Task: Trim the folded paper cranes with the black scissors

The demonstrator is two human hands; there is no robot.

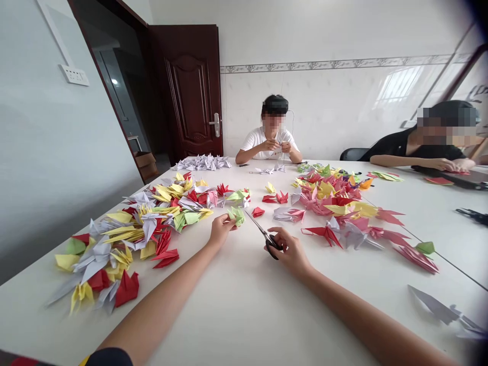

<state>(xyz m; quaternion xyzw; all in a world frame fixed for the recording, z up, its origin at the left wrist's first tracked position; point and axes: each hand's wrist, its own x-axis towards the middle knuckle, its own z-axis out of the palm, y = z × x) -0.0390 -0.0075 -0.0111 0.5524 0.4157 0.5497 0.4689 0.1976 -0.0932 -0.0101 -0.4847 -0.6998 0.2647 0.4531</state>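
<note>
In the middle of the white table [236, 300], my left hand [221, 229] pinches a light green folded paper crane [237, 216]. My right hand [290, 250] grips a pair of scissors [273, 246] by the black handles. Their metal blades point up and left, with the tips close to the green crane; I cannot tell whether they touch it. A small red folded paper piece [258, 212] lies just right of the blades. Beyond my hands are a red crane [281, 197] and a pale one [285, 214].
A large heap of coloured paper cranes [131, 231] spreads along the left, another heap [335, 201] on the right. White cranes [206, 162] lie at the far left corner. Across the table one person [251, 142] handles something small; another person [396, 145] sits at the right.
</note>
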